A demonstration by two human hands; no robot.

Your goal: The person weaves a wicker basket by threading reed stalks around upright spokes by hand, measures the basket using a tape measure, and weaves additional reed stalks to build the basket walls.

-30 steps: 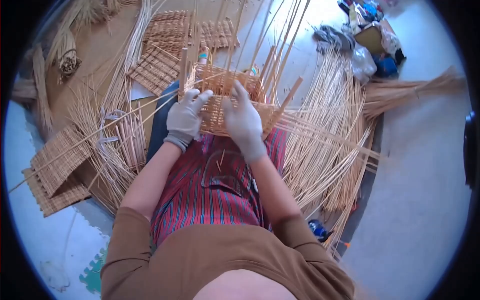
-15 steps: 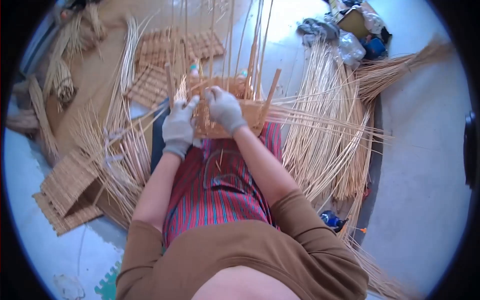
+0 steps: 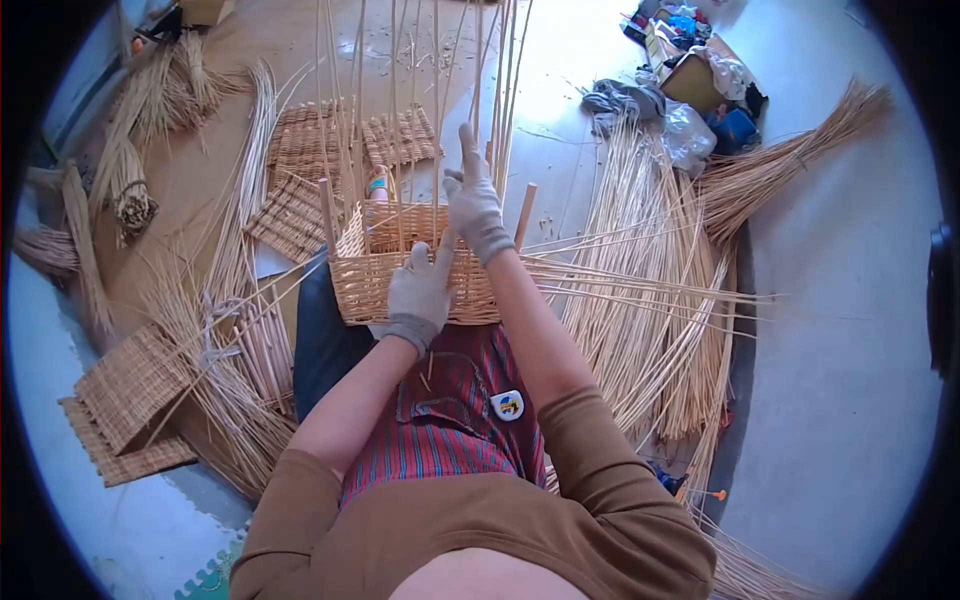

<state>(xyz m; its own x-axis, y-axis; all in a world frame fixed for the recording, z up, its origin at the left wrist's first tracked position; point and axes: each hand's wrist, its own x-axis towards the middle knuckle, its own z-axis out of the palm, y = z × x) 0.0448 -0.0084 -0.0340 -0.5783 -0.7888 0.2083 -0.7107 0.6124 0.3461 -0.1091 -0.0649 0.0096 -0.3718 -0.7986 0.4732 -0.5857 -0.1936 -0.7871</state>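
A half-woven wicker basket [image 3: 365, 290] rests at my lap, with tall thin upright canes rising from its walls and a thicker stick at each front corner. My gloved left hand [image 3: 418, 298] lies against its front wall, its fingers at the rim and the thumb stretched upward. Over the right part of the basket is my gloved right hand [image 3: 476, 208], its fingers extended up beside the upright canes. No held strand can be made out in it. Long loose weaving strands [image 3: 640, 280] trail out from the basket's right side.
Bundles of long straw-coloured canes [image 3: 650, 350] lie on the right, with another bundle [image 3: 790, 160] behind. Woven panels [image 3: 300, 215] are on the floor ahead, more [image 3: 130, 390] at left. A white tape measure [image 3: 507, 405] lies on my striped apron. Bags and a box [image 3: 690, 85] stand far right.
My left hand has moved right and down to the middle of the front wall. My right hand has risen to the right, its fingers straightened. The basket sits lower, and the tape measure now shows.
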